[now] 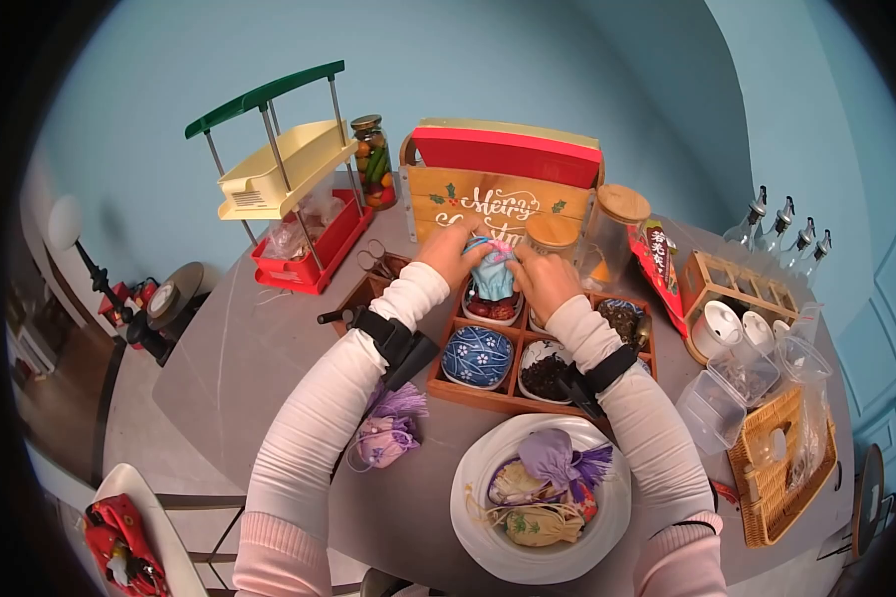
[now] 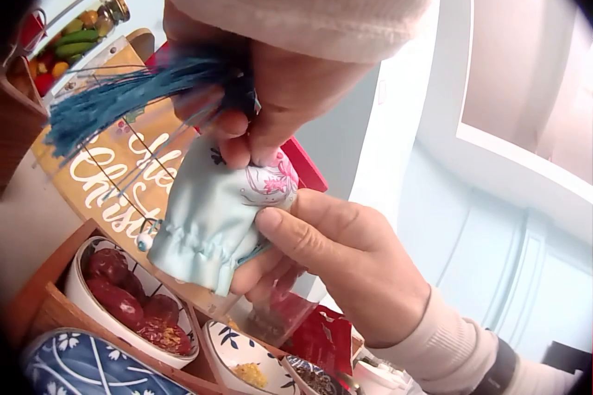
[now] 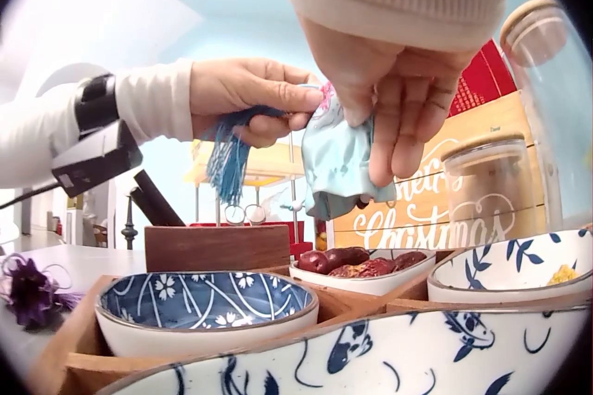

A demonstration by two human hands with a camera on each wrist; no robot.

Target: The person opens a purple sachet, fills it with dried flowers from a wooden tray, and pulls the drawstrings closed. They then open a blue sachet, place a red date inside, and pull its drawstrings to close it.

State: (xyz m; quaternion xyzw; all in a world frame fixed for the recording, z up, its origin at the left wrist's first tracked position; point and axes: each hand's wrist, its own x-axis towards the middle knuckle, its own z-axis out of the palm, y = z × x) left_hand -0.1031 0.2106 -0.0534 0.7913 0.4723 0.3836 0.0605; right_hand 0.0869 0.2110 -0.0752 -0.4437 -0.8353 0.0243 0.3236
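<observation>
Both hands hold a light blue satin drawstring pouch (image 2: 208, 228) with pink embroidery. Its gathered mouth hangs downward in both wrist views. My left hand (image 1: 448, 251) pinches the upper end, where a blue tassel (image 2: 139, 106) hangs. Fingers and thumb of my right hand (image 1: 548, 284) grip the pouch's side. Just below, red dates (image 2: 116, 304) lie in a white bowl (image 3: 371, 284). That bowl stands in a divided wooden tray (image 1: 498, 402), with a blue floral bowl (image 1: 477, 356) in front of it. The pouch's inside is hidden.
A white plate (image 1: 468, 522) with several pouches is nearest me, and a purple tasselled pouch (image 1: 386, 443) lies left of it. Behind the tray stand lidded jars (image 1: 622, 204) and a wooden Christmas box (image 1: 438, 209). A wicker basket (image 1: 757, 497) is right, a tiered rack (image 1: 324, 259) left.
</observation>
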